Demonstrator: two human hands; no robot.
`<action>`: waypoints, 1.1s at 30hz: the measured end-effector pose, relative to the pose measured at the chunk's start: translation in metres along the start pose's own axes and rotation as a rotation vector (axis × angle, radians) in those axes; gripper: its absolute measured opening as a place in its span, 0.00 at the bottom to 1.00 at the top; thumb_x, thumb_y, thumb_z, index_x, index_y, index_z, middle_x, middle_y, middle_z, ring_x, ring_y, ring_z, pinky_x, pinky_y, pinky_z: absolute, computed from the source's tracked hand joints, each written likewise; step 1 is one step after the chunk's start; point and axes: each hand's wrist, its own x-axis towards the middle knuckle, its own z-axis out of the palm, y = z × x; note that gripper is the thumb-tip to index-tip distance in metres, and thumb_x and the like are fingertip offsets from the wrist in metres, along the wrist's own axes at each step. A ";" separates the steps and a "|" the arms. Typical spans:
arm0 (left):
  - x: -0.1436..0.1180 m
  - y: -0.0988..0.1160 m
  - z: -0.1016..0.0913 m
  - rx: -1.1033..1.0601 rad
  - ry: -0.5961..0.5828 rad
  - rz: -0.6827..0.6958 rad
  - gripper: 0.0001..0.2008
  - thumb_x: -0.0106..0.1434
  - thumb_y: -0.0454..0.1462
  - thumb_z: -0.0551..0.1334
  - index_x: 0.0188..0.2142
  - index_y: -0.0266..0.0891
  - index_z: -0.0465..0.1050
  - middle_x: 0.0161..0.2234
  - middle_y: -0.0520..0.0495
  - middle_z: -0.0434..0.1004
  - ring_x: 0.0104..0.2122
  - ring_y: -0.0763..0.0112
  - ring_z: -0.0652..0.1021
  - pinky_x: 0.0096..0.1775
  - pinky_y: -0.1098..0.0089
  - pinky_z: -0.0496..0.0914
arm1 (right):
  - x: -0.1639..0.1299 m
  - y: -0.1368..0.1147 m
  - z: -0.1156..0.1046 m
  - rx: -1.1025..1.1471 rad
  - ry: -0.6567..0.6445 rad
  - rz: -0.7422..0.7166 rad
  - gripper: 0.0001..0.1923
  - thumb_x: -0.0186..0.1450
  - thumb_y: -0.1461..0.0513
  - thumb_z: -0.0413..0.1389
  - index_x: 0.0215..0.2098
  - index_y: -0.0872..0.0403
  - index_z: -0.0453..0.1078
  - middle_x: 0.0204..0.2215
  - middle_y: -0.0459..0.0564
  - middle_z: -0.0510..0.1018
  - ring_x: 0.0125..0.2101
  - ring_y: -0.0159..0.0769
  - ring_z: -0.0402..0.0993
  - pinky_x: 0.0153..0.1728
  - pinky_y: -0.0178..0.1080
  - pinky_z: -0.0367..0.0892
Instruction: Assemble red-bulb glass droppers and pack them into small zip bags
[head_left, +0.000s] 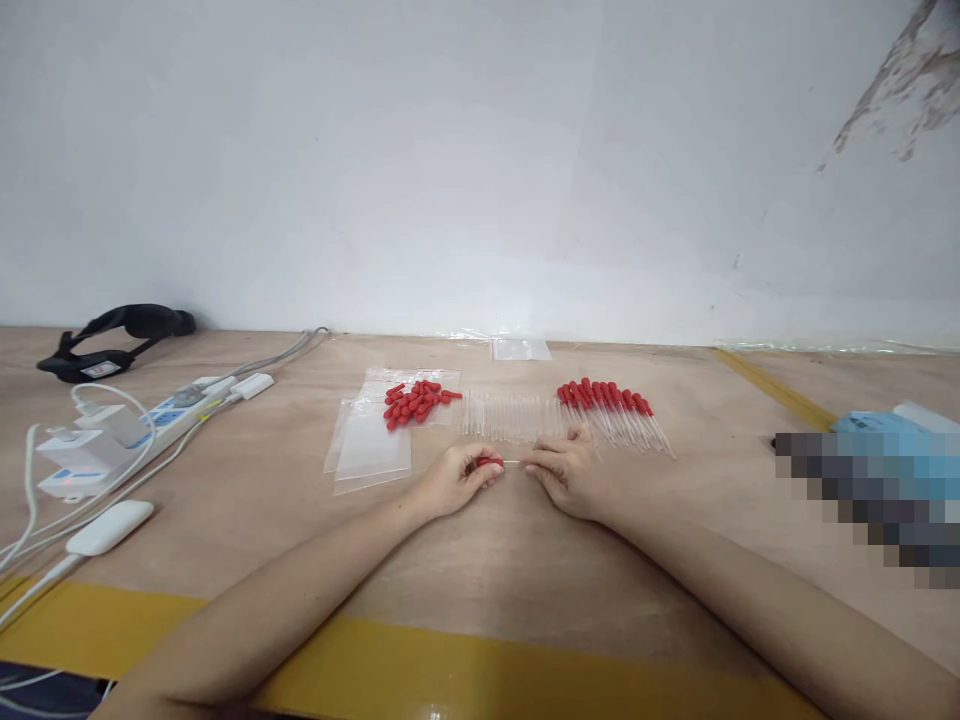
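Yellow tape (420, 665) crosses the table (712, 480) nearest me, well this side of the clear tube row (510, 418), my landmark. Left of the row: loose red bulbs (411, 408) heaped on plastic bags (373, 462); farther left, cabled power strip (176, 422), white oval device (116, 527), black strap-like item (135, 322). Right of it: red-capped tubes (611, 395) fanned side by side; well right, a blue packet (892, 435) beside a pixelated patch. Behind it, one small bag (520, 349) near the wall (465, 170). My right hand (574, 480) partly covers the row's near right end.

Both forearms angle inward, hands low, just in front of the row. My left hand (456, 482) pinches a red bulb (491, 462), narrow grip; right fingertips close on a thin tube (513, 463) lying crosswise, one end at the bulb.
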 end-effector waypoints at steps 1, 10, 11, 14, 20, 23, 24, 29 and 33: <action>-0.001 0.001 0.000 0.058 0.000 0.014 0.10 0.59 0.41 0.57 0.33 0.36 0.70 0.23 0.51 0.70 0.23 0.75 0.71 0.27 0.74 0.66 | 0.000 -0.001 0.000 -0.004 0.001 0.001 0.14 0.65 0.61 0.44 0.36 0.50 0.71 0.30 0.47 0.74 0.29 0.29 0.66 0.37 0.39 0.48; -0.006 0.009 -0.002 0.272 -0.009 0.143 0.09 0.59 0.40 0.55 0.33 0.36 0.70 0.27 0.50 0.72 0.26 0.74 0.70 0.28 0.75 0.64 | 0.004 -0.013 0.002 -0.003 -0.053 0.022 0.14 0.65 0.62 0.43 0.31 0.53 0.69 0.26 0.46 0.73 0.25 0.29 0.62 0.34 0.38 0.46; -0.007 0.009 -0.002 0.291 -0.014 0.158 0.09 0.59 0.39 0.55 0.33 0.36 0.70 0.28 0.50 0.72 0.27 0.74 0.70 0.29 0.74 0.65 | 0.004 -0.013 0.004 0.010 -0.070 0.024 0.14 0.65 0.62 0.43 0.31 0.53 0.69 0.26 0.46 0.73 0.25 0.29 0.63 0.34 0.38 0.46; -0.007 0.009 -0.002 0.340 -0.016 0.189 0.09 0.60 0.38 0.55 0.34 0.36 0.70 0.28 0.49 0.72 0.27 0.73 0.70 0.30 0.74 0.65 | 0.005 -0.012 0.008 0.058 -0.129 0.053 0.14 0.65 0.62 0.42 0.30 0.54 0.68 0.25 0.46 0.74 0.25 0.29 0.63 0.34 0.38 0.46; -0.002 0.009 -0.003 0.343 0.003 0.192 0.09 0.61 0.40 0.54 0.36 0.37 0.69 0.30 0.49 0.73 0.29 0.73 0.72 0.32 0.72 0.67 | 0.012 -0.016 -0.003 0.109 -0.215 0.117 0.14 0.66 0.62 0.41 0.29 0.54 0.66 0.27 0.46 0.74 0.28 0.31 0.66 0.35 0.37 0.49; 0.001 0.008 -0.013 0.383 0.061 0.257 0.15 0.59 0.42 0.58 0.43 0.38 0.66 0.38 0.46 0.72 0.36 0.68 0.73 0.38 0.69 0.67 | 0.014 -0.012 -0.011 0.132 -0.200 0.159 0.13 0.65 0.62 0.42 0.31 0.54 0.67 0.29 0.48 0.74 0.30 0.32 0.67 0.36 0.37 0.53; 0.002 0.007 -0.018 0.424 0.104 0.280 0.17 0.57 0.43 0.59 0.45 0.39 0.65 0.40 0.45 0.71 0.39 0.67 0.72 0.41 0.67 0.67 | 0.013 -0.007 -0.013 0.153 -0.181 0.191 0.12 0.64 0.62 0.43 0.32 0.54 0.68 0.30 0.48 0.74 0.30 0.33 0.67 0.35 0.37 0.54; 0.007 -0.012 -0.047 0.705 0.358 0.251 0.13 0.58 0.40 0.58 0.41 0.39 0.67 0.40 0.45 0.70 0.43 0.63 0.68 0.46 0.62 0.62 | 0.012 0.042 -0.030 0.280 0.028 0.615 0.10 0.59 0.59 0.48 0.30 0.54 0.69 0.28 0.48 0.75 0.28 0.32 0.69 0.28 0.33 0.58; 0.011 -0.027 -0.060 0.863 0.426 0.144 0.09 0.56 0.39 0.59 0.36 0.39 0.70 0.38 0.46 0.70 0.41 0.61 0.68 0.44 0.61 0.62 | 0.012 0.081 -0.042 0.094 0.085 0.903 0.11 0.54 0.57 0.50 0.23 0.55 0.70 0.21 0.48 0.74 0.24 0.33 0.69 0.24 0.33 0.56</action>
